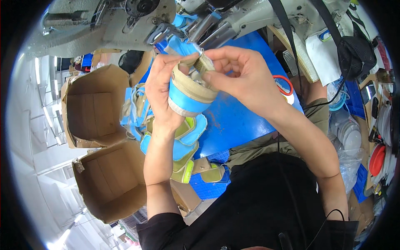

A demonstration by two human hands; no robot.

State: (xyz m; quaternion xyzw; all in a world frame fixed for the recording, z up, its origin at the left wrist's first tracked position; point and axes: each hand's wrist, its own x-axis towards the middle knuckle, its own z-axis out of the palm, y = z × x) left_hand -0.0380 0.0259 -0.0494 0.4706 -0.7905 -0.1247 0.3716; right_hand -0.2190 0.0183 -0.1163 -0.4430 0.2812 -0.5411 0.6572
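Just below the sewing machine [196,31], I hold up a beige and blue fabric piece with a pale edge that looks like a shoe upper [188,93]. My left hand [160,89] grips it along its left side, fingers closed round the far edge. On the other side, my right hand [246,77] pinches its top right edge between thumb and fingers. Light blue material [181,46] lies behind it by the machine. More blue and beige uppers with lime green lining [177,148] are heaped beside my left forearm.
A blue work table [237,121] spreads beneath my hands. Red-handled scissors [287,85] lie at its right edge. Two open cardboard boxes [96,108] [112,179] stand at the left. Black straps and a small black pouch [356,56] hang at the upper right.
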